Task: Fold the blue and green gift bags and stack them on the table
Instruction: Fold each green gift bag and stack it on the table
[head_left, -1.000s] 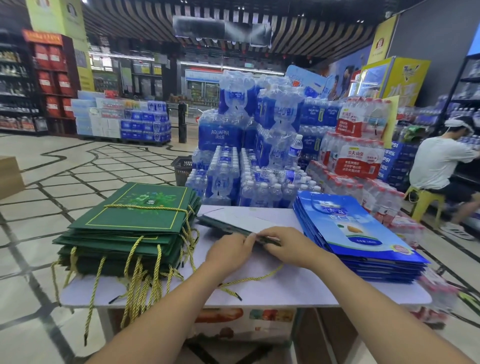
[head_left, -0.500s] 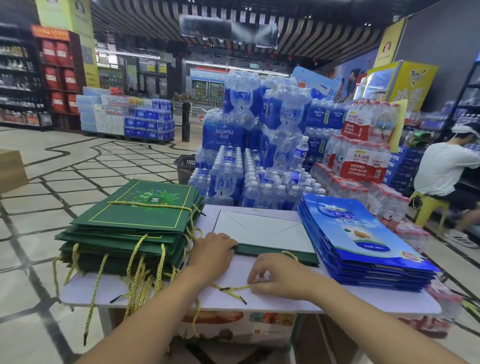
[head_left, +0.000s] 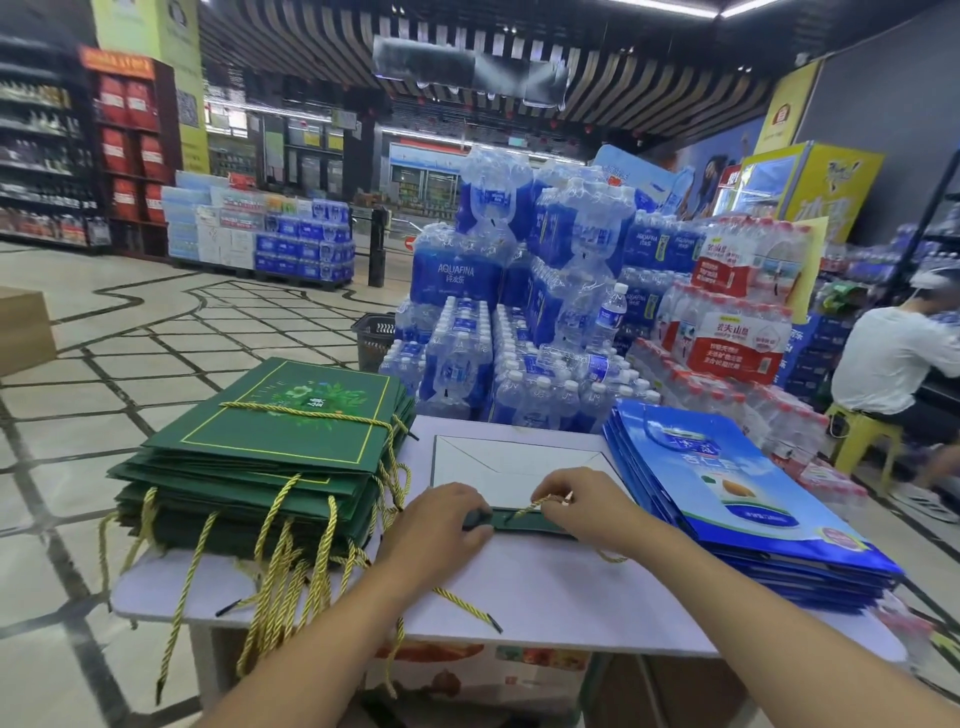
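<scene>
A flattened green gift bag (head_left: 511, 470) lies in the middle of the white table (head_left: 545, 597), its white folded base panel facing up. My left hand (head_left: 439, 525) grips the bag's near left edge, thumb on top. My right hand (head_left: 584, 501) pinches a gold rope handle (head_left: 535, 505) just above that near edge. A stack of folded green bags (head_left: 270, 447) with gold ropes hanging off sits on the left. A stack of folded blue bags (head_left: 737, 499) lies on the right.
Shrink-wrapped packs of bottled water (head_left: 524, 312) are piled right behind the table. A person in a white shirt (head_left: 898, 364) sits on a yellow stool at the right. A loose gold rope (head_left: 467, 605) trails over the table's near edge. Tiled floor opens to the left.
The bag's white base panel has been laid flat. My right hand moved from the table's near part up to the bag's edge and picked up the gold rope. My left hand stayed at the left edge.
</scene>
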